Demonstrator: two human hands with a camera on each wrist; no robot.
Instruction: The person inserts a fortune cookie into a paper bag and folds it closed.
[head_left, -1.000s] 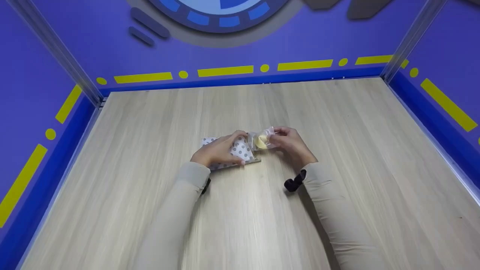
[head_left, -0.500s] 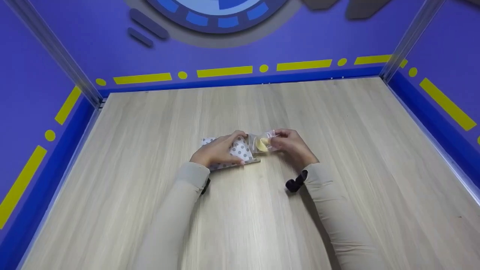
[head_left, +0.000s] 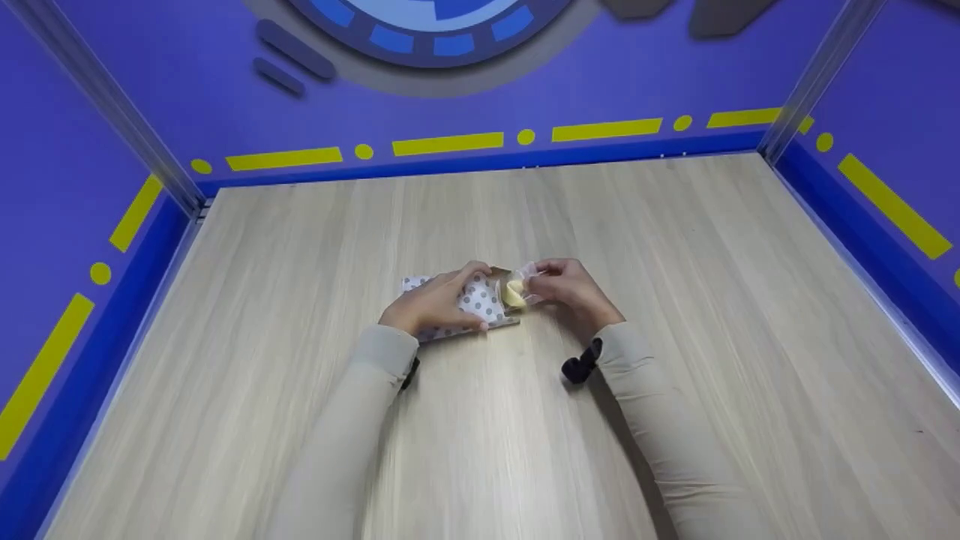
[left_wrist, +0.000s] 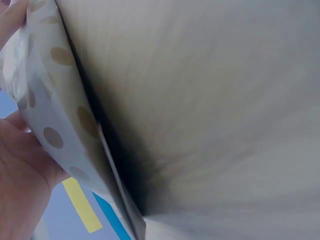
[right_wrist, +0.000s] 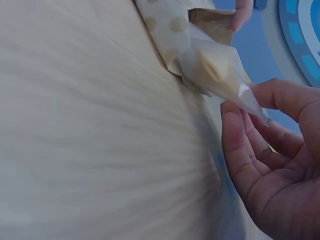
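A white paper bag [head_left: 481,301] with grey polka dots lies on the table, its mouth towards the right. My left hand [head_left: 439,302] grips it from above, thumb on the near edge and fingers on the far edge, holding the mouth apart. At that mouth is a pale yellow fortune cookie [head_left: 514,294] in a clear wrapper. My right hand [head_left: 576,291] pinches the wrapper's outer end between thumb and fingers. In the right wrist view the wrapped cookie [right_wrist: 215,70] sits partly within the bag's opening. Dotted paper [left_wrist: 55,100] fills the left edge of the left wrist view.
The light wood tabletop [head_left: 315,247] spreads around both hands. Blue-purple panels [head_left: 450,112] with yellow marks enclose it at the back and both sides. A black wrist camera [head_left: 581,367] hangs under the right cuff.
My right hand has moved slightly left, bringing the wrapped fortune cookie from beside the bag's mouth to partly inside it. The left hand and the bag stay about where they were.
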